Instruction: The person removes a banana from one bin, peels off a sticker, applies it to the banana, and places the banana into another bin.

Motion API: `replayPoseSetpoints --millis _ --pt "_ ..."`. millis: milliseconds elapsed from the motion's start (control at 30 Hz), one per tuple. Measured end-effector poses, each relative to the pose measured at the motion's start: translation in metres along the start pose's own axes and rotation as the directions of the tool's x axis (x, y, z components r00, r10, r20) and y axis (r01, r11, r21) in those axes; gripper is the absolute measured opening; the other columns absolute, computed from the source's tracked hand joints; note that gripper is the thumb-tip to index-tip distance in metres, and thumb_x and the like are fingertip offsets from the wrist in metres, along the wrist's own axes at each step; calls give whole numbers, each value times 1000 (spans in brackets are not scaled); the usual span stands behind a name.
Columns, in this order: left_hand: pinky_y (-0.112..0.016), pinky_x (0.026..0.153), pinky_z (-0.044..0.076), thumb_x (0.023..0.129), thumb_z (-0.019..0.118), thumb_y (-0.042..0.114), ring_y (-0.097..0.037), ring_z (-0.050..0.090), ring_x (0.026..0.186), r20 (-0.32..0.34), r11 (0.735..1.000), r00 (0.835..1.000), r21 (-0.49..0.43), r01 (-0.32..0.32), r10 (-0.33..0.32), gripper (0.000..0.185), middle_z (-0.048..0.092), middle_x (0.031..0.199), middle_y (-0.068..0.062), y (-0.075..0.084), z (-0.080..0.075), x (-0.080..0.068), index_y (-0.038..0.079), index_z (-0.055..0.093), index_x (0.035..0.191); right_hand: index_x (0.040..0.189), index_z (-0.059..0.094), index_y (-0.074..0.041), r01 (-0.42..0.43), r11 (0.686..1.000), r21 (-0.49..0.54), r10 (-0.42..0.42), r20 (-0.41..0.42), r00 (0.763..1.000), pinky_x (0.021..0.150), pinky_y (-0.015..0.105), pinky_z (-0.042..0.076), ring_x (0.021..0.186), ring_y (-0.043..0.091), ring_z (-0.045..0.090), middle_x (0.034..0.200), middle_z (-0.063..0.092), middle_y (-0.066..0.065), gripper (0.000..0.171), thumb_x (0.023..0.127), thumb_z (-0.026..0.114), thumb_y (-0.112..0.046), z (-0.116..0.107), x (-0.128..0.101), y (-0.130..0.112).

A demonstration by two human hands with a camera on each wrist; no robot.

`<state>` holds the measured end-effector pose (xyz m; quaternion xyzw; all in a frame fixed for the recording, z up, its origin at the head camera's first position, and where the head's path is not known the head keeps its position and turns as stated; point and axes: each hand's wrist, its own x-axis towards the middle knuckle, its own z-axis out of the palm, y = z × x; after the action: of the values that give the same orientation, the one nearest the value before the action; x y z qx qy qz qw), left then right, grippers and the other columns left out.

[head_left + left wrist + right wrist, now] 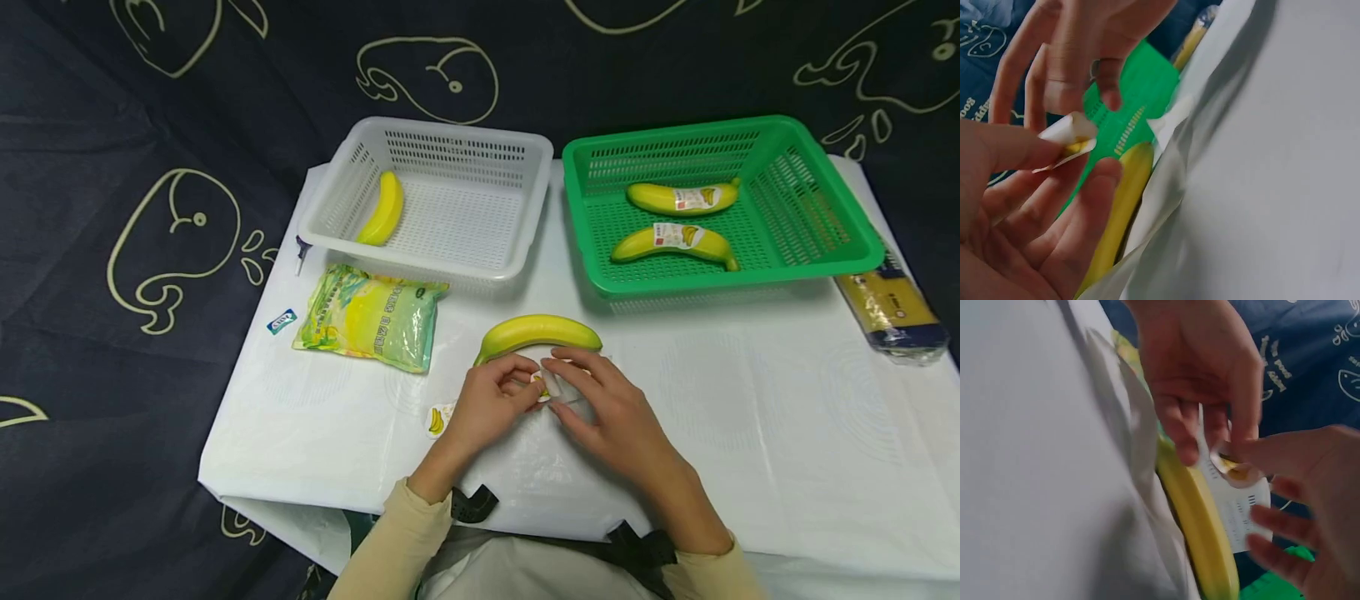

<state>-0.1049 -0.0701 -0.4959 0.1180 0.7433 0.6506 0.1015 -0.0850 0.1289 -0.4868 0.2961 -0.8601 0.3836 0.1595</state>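
A yellow banana lies on the white sheet just beyond my hands. My left hand and right hand meet in front of it and both pinch a small white sticker label. In the left wrist view my left thumb and fingers hold the curled label beside the banana, with the right hand above. The right wrist view shows the label paper between both hands, next to the banana.
A white basket at the back holds one banana. The green basket holds two labelled bananas. A green-yellow packet, a banana sticker, a small blue label and a wrapped package lie on the sheet.
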Motion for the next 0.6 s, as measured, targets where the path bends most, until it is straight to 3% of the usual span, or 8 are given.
replayPoseSetpoints --millis 67,167,300,433,500,600 --pt "-29 62 55 86 71 9 -16 69 67 29 994 999 106 -28 25 13 70 82 -1 1 -2 0 6 69 98 130 60 -16 11 998 -61 -7 76 997 92 39 44 118 18 51 132 53 -1 52 81 76 -18 -2 2 1" --pt "-26 60 53 87 72 11 -8 68 68 85 978 995 199 -62 46 12 70 81 4 4 -7 0 9 69 99 122 63 -15 24 997 -78 -17 98 995 92 35 43 115 16 52 124 58 -4 47 79 79 -18 -3 2 5" --pt "-26 56 51 87 72 10 -13 68 64 125 970 991 232 -70 41 12 70 80 6 6 -14 1 11 68 99 108 65 -10 52 998 46 -56 74 996 86 28 44 101 13 58 109 61 -5 36 76 80 -12 -2 1 9" --pt "-25 57 50 86 72 11 -9 66 64 123 947 992 314 -66 28 12 68 79 10 9 -20 1 14 69 97 111 62 -9 -4 981 194 -17 105 994 74 27 49 86 11 59 107 61 -4 34 80 76 -10 -3 1 10" --pt "-24 59 49 86 72 13 -4 63 64 143 911 989 401 -99 44 12 67 78 13 10 -22 1 16 70 97 114 61 -11 -62 974 218 35 126 991 71 28 50 83 8 59 108 61 -4 33 85 74 -13 -4 3 10" --pt "-22 60 46 86 71 19 3 57 64 187 800 976 567 -196 107 11 63 76 16 13 -21 2 21 70 97 109 63 -17 -108 972 211 79 143 987 72 28 50 85 5 58 107 60 -8 21 89 70 -17 -4 7 9"
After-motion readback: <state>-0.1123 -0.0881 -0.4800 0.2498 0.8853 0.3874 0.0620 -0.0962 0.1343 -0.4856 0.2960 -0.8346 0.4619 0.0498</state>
